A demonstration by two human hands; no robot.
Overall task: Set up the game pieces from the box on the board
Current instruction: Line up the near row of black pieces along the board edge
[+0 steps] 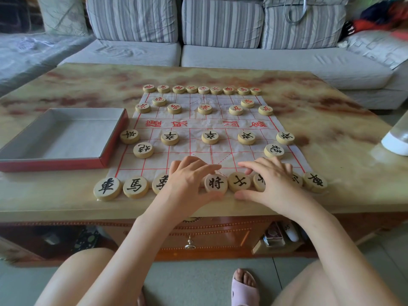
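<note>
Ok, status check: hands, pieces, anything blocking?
Left hand pinches black general piece, near row. Right hand touches advisor piece. Box empty, paper board filled. Nothing blocking.

The board (198, 151) was off-white paper with a red grid and red characters. The far pieces (205, 109) were pale wood marked red, the near pieces (210, 137) marked black. Left of the board, the box (50, 165) was red outside, grey inside. Under the board, the tabletop (331, 133) was cream marbled with rust.
</note>
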